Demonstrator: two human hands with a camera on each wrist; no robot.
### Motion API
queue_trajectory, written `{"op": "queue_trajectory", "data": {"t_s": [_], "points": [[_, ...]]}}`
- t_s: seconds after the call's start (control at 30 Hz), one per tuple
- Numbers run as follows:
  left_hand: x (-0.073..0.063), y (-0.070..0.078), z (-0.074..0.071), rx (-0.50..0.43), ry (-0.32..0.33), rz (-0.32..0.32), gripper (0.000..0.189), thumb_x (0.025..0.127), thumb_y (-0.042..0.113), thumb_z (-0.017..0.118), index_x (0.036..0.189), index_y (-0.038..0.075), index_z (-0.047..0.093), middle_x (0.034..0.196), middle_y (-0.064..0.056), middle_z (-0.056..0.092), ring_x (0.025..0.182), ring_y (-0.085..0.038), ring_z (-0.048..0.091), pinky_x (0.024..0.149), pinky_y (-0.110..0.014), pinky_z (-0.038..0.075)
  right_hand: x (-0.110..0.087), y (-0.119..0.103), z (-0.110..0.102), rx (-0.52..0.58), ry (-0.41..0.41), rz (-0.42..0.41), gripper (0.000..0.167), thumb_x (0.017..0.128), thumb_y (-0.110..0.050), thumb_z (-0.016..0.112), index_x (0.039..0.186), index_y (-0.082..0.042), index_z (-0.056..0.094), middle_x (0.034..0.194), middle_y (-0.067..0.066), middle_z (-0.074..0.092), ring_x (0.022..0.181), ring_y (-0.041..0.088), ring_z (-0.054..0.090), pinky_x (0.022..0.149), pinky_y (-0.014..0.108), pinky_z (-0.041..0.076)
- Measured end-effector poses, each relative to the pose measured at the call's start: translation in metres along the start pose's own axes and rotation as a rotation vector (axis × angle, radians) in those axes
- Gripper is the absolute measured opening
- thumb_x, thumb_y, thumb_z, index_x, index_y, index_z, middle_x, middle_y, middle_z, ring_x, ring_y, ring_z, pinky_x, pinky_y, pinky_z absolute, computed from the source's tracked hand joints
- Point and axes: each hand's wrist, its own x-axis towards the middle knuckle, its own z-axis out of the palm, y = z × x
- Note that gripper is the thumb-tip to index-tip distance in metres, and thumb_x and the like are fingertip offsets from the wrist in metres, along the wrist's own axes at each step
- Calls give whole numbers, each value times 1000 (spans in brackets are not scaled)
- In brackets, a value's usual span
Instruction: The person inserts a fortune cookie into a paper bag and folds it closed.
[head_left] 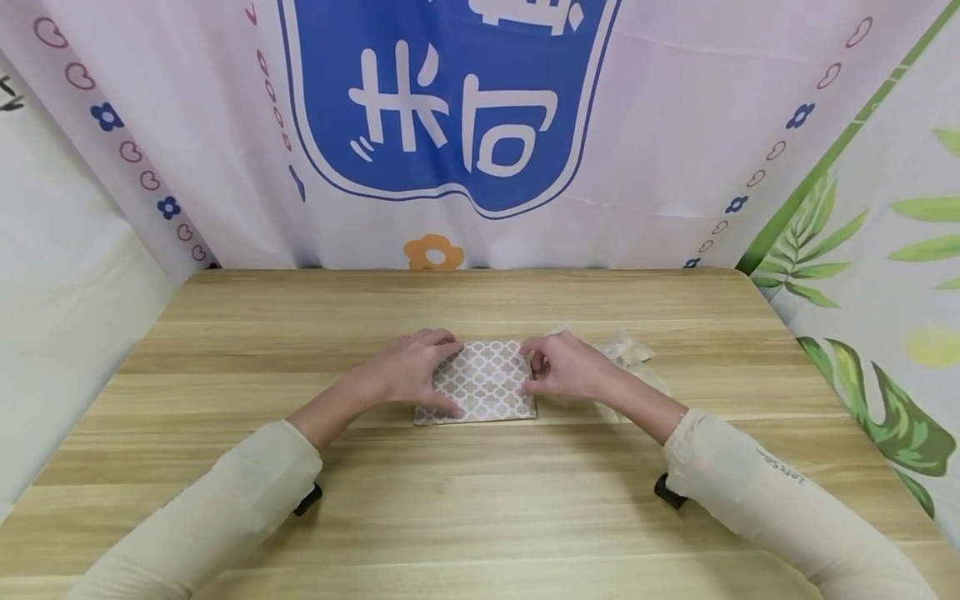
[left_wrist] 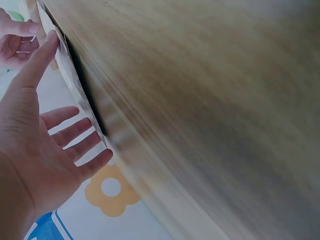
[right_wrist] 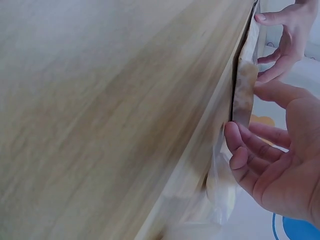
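Note:
A flat, rectangular piece lies on the wooden table, its top covered in a beige-and-white lattice pattern. Whether it is a wrapped book, board or folded paper, I cannot tell. My left hand rests over its left side, thumb and fingers spread wide. In the left wrist view, those fingers are fairly straight and touch the thin piece. At the right edge is my right hand, its fingers curled. The right wrist view shows this hand's thumb on the patterned face and fingertips at the far corner, holding the edge.
Crumpled clear plastic with a pale scrap lies just beyond my right hand, partly behind it. The wooden table meets a printed curtain at its back edge. Leaf-patterned cloth hangs along the right side.

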Motion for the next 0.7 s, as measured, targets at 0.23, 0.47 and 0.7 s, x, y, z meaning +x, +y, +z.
{"op": "queue_trajectory", "data": {"t_s": [0.23,0.47,0.7], "points": [[-1,-2,1,6,-4,-1,112,72,66,86,152,-2,47,155,-22,45,143,-42,44,116,-60,37,0,-1,0,-23,-16,-14,34,86,-13,82,114,1,71,66,-5,59,59,6,51,64,25,48],[-3,-3,0,-2,-5,10,110,73,62,88,151,-4,47,156,-23,45,143,-42,43,117,-58,37,-1,1,1,-15,-19,2,35,87,-9,78,119,2,70,65,-5,56,57,6,47,62,25,45],[-5,-6,1,-7,8,36,109,73,61,88,150,-5,48,154,-24,46,142,-42,44,117,-57,37,-2,-1,2,6,-7,11,31,86,-1,73,117,1,71,65,-4,56,56,6,47,58,23,43]]}}
